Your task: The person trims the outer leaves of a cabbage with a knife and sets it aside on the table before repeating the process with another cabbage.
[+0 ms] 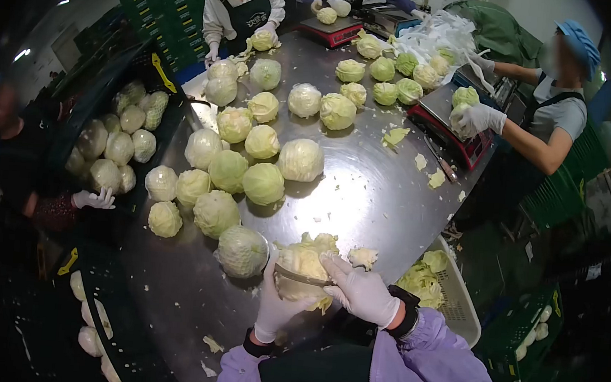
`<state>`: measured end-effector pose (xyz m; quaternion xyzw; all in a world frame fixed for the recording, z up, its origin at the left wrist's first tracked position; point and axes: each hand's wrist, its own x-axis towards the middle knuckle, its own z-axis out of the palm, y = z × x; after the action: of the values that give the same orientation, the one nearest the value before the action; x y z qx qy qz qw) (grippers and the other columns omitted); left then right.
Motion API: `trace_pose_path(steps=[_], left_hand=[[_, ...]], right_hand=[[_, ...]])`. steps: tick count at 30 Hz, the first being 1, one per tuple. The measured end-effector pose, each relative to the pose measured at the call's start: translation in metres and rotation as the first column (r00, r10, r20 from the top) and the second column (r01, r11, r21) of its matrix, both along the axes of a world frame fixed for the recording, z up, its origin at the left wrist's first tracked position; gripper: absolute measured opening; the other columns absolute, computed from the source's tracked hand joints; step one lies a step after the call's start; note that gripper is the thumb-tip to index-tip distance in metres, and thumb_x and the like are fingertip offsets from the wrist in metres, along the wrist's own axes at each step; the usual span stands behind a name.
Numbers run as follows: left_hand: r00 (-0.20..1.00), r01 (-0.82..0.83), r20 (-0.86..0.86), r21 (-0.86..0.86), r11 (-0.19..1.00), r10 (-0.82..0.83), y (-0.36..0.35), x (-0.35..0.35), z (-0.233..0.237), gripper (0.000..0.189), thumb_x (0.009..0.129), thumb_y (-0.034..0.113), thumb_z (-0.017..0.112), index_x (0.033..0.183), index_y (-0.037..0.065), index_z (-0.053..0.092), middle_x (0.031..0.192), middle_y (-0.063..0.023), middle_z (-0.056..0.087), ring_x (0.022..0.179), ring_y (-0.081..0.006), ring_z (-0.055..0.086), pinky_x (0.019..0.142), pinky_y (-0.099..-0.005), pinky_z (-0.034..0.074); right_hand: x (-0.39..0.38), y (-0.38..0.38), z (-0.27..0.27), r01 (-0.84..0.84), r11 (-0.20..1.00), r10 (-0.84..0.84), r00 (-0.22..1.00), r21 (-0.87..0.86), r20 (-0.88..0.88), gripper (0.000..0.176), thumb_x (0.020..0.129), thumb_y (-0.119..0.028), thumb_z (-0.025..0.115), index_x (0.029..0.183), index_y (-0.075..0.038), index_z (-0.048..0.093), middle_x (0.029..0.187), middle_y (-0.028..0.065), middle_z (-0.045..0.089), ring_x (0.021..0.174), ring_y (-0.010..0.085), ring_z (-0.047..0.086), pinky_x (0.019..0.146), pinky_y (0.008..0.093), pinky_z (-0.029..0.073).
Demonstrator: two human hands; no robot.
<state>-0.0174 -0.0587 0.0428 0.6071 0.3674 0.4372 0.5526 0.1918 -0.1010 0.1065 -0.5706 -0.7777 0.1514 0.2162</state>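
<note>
A pale cabbage with ragged outer leaves is between my gloved hands at the near side of the metal table. My left hand cups its left and lower side. In my right hand is a curved knife, its blade lying across the cabbage; the handle is mostly hidden by my fingers. Touching or very near my left hand's fingertips is a net-covered cabbage. A cut leafy piece lies just beyond my right hand.
Many cabbages spread over the table's left and far parts. Co-workers stand around it, one holding a cabbage at a red scale. A white basket of leaves is at right. Green crates stand at left; another knife lies at right.
</note>
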Motion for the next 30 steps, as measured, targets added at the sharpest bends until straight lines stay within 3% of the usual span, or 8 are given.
trace_pose_path(steps=[10, 14, 15, 16, 19, 22, 27, 30], left_hand=[[0.996, 0.024, -0.091, -0.021, 0.999, -0.026, -0.003, -0.009, -0.012, 0.105, 0.064, 0.02, 0.088, 0.144, -0.002, 0.024, 0.136, -0.0189, 0.043, 0.125, -0.0264, 0.045, 0.103, -0.0389, 0.041], [0.973, 0.158, -0.187, 0.098, 0.982, -0.138, 0.0, -0.015, -0.01, 0.105, 0.069, 0.012, 0.084, 0.147, 0.002, 0.016, 0.143, -0.0161, 0.035, 0.13, -0.0243, 0.04, 0.108, -0.0371, 0.036], [0.973, 0.16, -0.186, 0.1, 0.982, -0.139, -0.001, -0.015, -0.012, 0.105, 0.069, 0.012, 0.084, 0.147, 0.002, 0.016, 0.143, -0.0161, 0.035, 0.13, -0.0243, 0.04, 0.108, -0.0371, 0.036], [0.982, 0.166, -0.096, 0.031, 0.986, -0.162, -0.002, -0.014, -0.015, 0.105, 0.069, 0.012, 0.084, 0.148, 0.001, 0.015, 0.144, -0.0165, 0.034, 0.13, -0.0245, 0.04, 0.108, -0.0371, 0.036], [0.987, 0.16, -0.018, -0.019, 0.987, -0.161, -0.001, -0.005, -0.017, 0.107, 0.07, 0.012, 0.084, 0.148, 0.001, 0.013, 0.145, -0.0167, 0.032, 0.131, -0.0249, 0.038, 0.108, -0.0372, 0.036], [0.985, 0.165, -0.045, -0.015, 0.986, -0.165, -0.001, 0.023, -0.016, 0.108, 0.071, 0.012, 0.083, 0.149, 0.002, 0.01, 0.146, -0.0164, 0.03, 0.132, -0.0251, 0.037, 0.108, -0.0368, 0.036], [0.946, 0.284, -0.136, -0.09, 0.955, -0.294, 0.003, 0.029, 0.017, 0.092, 0.077, 0.013, 0.079, 0.149, 0.005, 0.023, 0.146, -0.0122, 0.034, 0.133, -0.0284, 0.036, 0.108, -0.0373, 0.034], [0.88, 0.103, -0.465, 0.391, 0.915, 0.099, 0.004, -0.004, 0.014, 0.069, 0.075, 0.019, 0.079, 0.135, 0.009, 0.048, 0.138, -0.0131, 0.045, 0.132, -0.037, 0.037, 0.109, -0.0457, 0.032]], right_hand=[[-0.002, -0.005, -0.002, 0.023, 0.999, -0.026, 0.998, 0.049, 0.061, 0.046, 0.091, -0.03, 0.059, 0.132, -0.01, 0.05, 0.118, 0.0148, 0.061, 0.072, 0.0319, 0.067, 0.062, 0.0371, 0.055], [0.022, 0.002, -0.028, 0.106, 0.993, -0.086, 0.951, 0.051, -0.298, 0.042, 0.097, -0.026, 0.051, 0.136, -0.012, 0.049, 0.109, 0.0109, 0.066, 0.075, 0.0201, 0.067, 0.061, 0.0321, 0.054], [0.029, 0.005, -0.027, 0.137, 0.99, -0.107, 0.867, 0.028, -0.486, 0.04, 0.099, -0.024, 0.048, 0.137, -0.011, 0.048, 0.104, 0.0106, 0.068, 0.072, 0.0158, 0.067, 0.059, 0.0295, 0.053], [0.035, 0.003, -0.023, 0.146, 0.862, -0.478, 0.55, -0.485, -0.685, 0.043, 0.102, -0.024, 0.042, 0.143, -0.009, 0.041, 0.1, 0.0093, 0.069, 0.065, 0.0104, 0.063, 0.056, 0.0235, 0.05], [0.048, -0.002, -0.045, 0.021, 0.766, -0.614, 0.32, -0.642, -0.722, 0.05, 0.099, -0.038, 0.05, 0.14, -0.011, 0.043, 0.081, 0.0015, 0.059, 0.057, 0.0082, 0.053, 0.05, 0.0212, 0.043], [0.034, -0.033, -0.115, -0.345, 0.753, -0.621, -0.089, -0.561, -0.778, 0.062, 0.096, -0.053, 0.046, 0.139, -0.01, 0.04, 0.085, 0.0014, 0.059, 0.059, 0.0109, 0.056, 0.051, 0.0241, 0.047], [0.036, -0.035, -0.14, -0.292, 0.793, -0.607, -0.464, -0.535, -0.646, 0.078, 0.092, -0.066, 0.036, 0.147, -0.012, 0.03, 0.139, 0.0121, 0.049, 0.118, 0.0261, 0.055, 0.098, 0.0389, 0.048], [0.058, -0.031, -0.157, -0.218, 0.857, -0.509, -0.496, -0.466, -0.704, 0.08, 0.092, -0.068, 0.034, 0.147, -0.01, 0.03, 0.147, 0.0128, 0.038, 0.132, 0.0293, 0.042, 0.109, 0.0421, 0.039]])
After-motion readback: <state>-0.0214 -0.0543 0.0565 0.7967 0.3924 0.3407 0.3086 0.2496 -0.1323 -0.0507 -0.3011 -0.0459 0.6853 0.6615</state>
